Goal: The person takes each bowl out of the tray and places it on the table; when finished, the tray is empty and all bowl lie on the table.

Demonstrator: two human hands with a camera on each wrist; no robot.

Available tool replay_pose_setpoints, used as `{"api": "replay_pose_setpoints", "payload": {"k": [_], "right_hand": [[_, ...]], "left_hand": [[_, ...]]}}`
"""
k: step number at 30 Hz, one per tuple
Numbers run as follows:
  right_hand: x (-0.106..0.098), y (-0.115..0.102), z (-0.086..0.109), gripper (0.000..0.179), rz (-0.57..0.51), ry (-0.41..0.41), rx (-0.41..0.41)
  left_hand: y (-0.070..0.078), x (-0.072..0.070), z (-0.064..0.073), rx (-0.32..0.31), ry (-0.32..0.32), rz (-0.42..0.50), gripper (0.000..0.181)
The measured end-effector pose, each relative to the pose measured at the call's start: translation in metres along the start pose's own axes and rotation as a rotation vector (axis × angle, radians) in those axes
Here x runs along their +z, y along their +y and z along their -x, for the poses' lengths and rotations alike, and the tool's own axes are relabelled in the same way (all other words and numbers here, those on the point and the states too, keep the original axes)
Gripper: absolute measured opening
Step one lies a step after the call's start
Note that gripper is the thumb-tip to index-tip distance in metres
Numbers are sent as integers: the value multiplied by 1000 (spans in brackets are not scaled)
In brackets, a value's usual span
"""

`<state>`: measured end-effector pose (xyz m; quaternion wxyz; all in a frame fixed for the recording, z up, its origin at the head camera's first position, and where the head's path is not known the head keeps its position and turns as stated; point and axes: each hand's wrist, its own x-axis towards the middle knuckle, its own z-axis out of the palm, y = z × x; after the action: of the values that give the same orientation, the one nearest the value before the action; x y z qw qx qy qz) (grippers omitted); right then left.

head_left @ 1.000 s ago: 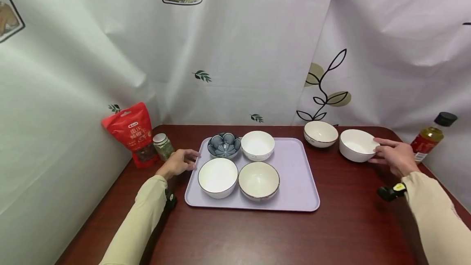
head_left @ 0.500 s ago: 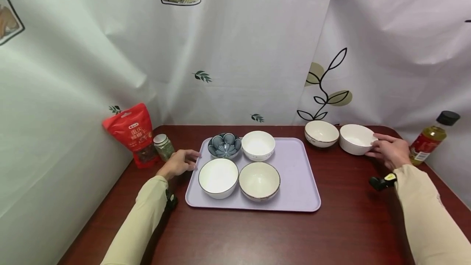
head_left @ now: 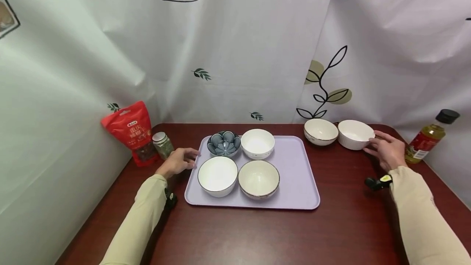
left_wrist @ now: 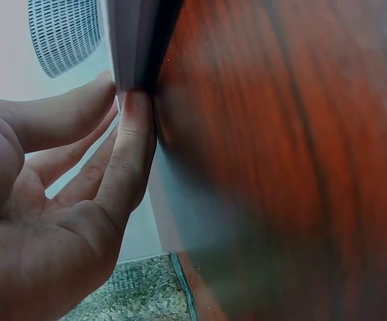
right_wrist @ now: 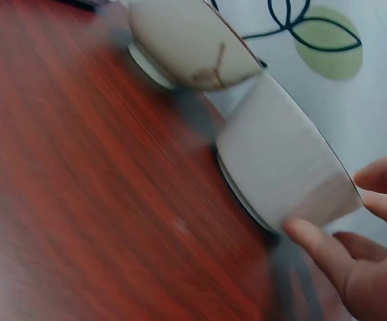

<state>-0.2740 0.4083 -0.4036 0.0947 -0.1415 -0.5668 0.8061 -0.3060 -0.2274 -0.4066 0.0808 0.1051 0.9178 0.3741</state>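
In the head view, my left hand (head_left: 178, 162) is at the left edge of a lilac tray (head_left: 294, 183); the left wrist view shows thumb and fingers pinching the tray's rim (left_wrist: 132, 47). Standing on the tray are a dark blue flower-shaped bowl (head_left: 223, 144), a white bowl (head_left: 257, 144), a dark-rimmed white bowl (head_left: 218, 175) and a cream bowl (head_left: 259, 178). My right hand (head_left: 388, 150) holds the right side of a straight-walled white bowl (head_left: 355, 134) on the table, thumb low on its wall and fingers at its rim. A patterned white bowl (head_left: 321, 131) is close on its left.
A red pouch (head_left: 134, 132) and a lidded glass jar (head_left: 162, 145) stand left of the tray. Behind my right hand is an oil bottle (head_left: 428, 138) with a black cap. A patterned curtain (head_left: 235, 52) hangs along the back edge of the brown table (head_left: 257, 236).
The straight-walled bowl has moved toward the table's back edge with my right hand, mostly in the first half second. My left hand and the tray have stayed in place.
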Motion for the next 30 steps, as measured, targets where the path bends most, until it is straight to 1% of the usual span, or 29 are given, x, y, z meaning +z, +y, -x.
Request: {"api": "replay_pose_setpoints", "payload": {"k": [3, 5, 7, 9, 11, 12, 14, 16, 18, 20, 22, 23, 25, 28, 30], "right_hand": [[8, 6, 9, 27, 19, 71, -34], [13, 10, 16, 25, 52, 96, -43], [18, 13, 24, 25, 101, 87, -46], [22, 15, 31, 32, 145, 53, -46], [25, 15, 38, 39, 153, 8, -50], [26, 15, 41, 39, 151, -13, -53], [29, 14, 48, 34, 145, -64, -56], [32, 13, 55, 24, 157, -133, -59], [38, 12, 63, 18, 200, -217, -71], [48, 12, 71, 17, 274, -312, -97], [62, 13, 79, 18, 376, -400, -122], [69, 14, 83, 19, 430, -437, -133], [84, 16, 92, 28, 530, -503, -146], [106, 22, 104, 43, 627, -581, -133], [119, 28, 111, 48, 644, -628, -104]], "left_hand": [[0, 0, 0, 9, 6, 3, 43], [0, 0, -1, 15, 6, 7, 44], [-1, -1, -2, 21, 4, 7, 44], [-1, -1, -3, 26, 2, 4, 43], [-1, -1, -3, 26, 4, 4, 44], [-2, -1, -2, 27, 4, 2, 43], [-2, -1, -2, 28, 0, 2, 43], [-3, 0, -1, 27, -3, 3, 43], [-3, 0, -1, 32, -5, 0, 43], [-2, 1, -1, 30, -2, -2, 43], [-2, 0, -1, 32, 3, -3, 43], [-2, 0, -1, 36, 4, -5, 43], [-1, -1, -2, 34, 4, -4, 43], [-1, -1, -2, 32, 3, -7, 42], [-2, -1, -1, 26, 2, -11, 42]]}}
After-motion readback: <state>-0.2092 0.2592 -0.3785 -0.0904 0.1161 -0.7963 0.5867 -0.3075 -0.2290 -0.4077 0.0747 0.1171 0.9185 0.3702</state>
